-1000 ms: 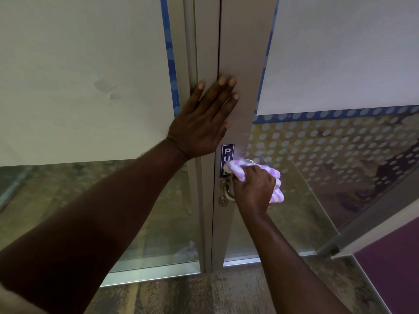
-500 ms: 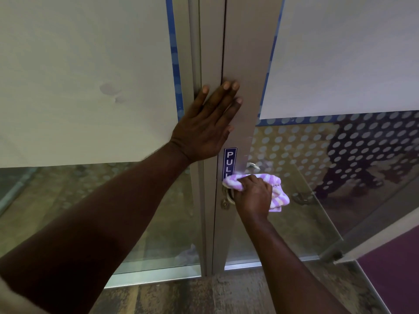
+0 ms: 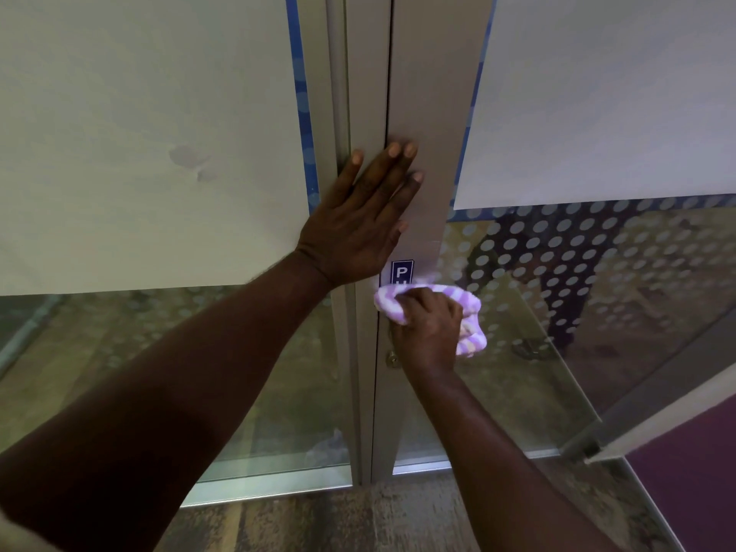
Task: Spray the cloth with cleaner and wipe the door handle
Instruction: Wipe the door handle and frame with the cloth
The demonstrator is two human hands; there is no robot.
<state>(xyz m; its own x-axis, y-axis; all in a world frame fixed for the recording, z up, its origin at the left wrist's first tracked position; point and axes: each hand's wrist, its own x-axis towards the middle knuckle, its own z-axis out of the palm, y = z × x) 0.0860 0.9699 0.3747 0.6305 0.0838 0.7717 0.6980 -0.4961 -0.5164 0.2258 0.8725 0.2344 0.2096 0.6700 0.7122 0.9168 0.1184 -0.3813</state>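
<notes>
The left hand point(image 3: 358, 229) lay flat, fingers straight, on the door frame point(image 3: 430, 93), likely steadying the door. At its five o'clock, the right hand point(image 3: 428, 332) clutched the striped cloth point(image 3: 470, 312) over the hidden door handle, apparently wiping.

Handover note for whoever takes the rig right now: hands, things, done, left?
Left grip: fingers straight, flat on the door frame.
Right grip: holds the bunched cloth pressed at the handle, which is hidden under it.
Sprayer: not in view.
Done: cloth is at the handle. Cannot tell whether it was sprayed.
Left: finish wiping the handle.
</notes>
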